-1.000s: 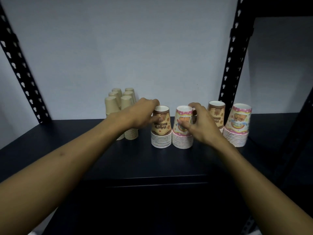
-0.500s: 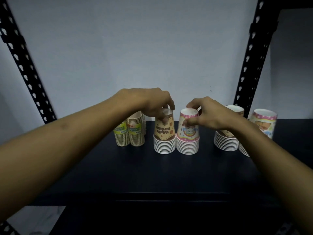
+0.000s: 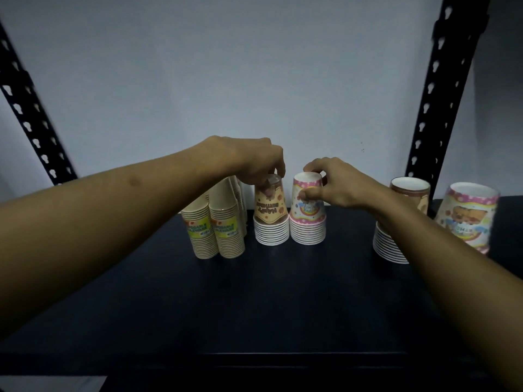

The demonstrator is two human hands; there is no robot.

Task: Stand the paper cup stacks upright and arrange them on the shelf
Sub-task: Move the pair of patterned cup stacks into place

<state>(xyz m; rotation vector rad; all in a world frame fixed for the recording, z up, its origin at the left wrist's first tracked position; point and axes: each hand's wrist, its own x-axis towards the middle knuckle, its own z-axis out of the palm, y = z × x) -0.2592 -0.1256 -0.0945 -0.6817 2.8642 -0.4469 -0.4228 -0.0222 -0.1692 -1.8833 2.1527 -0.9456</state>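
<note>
Pinching fingers (image 3: 270, 172) atop brown cup stack (image 3: 271, 219)

The shelf (image 3: 254, 301) is dark, smooth and matt. Printed paper cup stacks (image 3: 307, 219) look slightly glossy; plain tan paper stacks (image 3: 215, 233) matt. Perforated posts (image 3: 441, 89) look like black-painted metal.

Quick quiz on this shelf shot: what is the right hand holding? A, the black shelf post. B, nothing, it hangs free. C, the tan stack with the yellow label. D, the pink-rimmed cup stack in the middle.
D: the right hand has its fingers curled round the top of the pink-rimmed cup stack, which stands beside the brown stack under the left hand.
</note>
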